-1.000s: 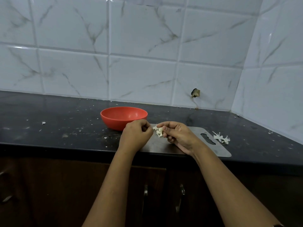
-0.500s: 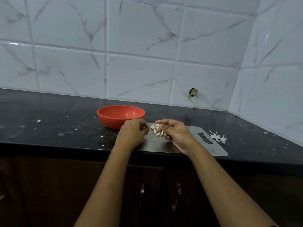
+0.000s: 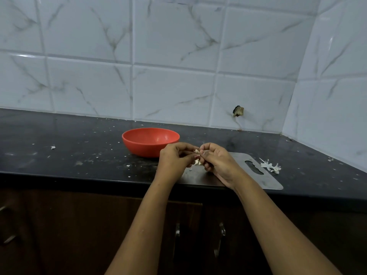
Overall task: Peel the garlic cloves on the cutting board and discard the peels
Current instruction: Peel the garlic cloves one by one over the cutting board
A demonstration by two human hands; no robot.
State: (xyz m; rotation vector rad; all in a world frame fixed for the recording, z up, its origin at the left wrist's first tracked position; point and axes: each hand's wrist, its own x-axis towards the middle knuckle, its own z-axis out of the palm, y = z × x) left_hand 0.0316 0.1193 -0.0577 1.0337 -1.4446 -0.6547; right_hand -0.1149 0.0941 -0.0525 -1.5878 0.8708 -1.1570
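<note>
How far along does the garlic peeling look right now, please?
Done: a small pile of peels lies on the counter beside the board, so some peeling is finished. In hand: the left hand and right hand pinch a clove above the board. Left: a few pieces lie under the hands, the peels are not yet discarded, and the bowl looks empty.

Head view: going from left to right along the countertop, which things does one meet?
white scrap → red bowl → left hand → garlic clove → right hand → pile of peels
</note>
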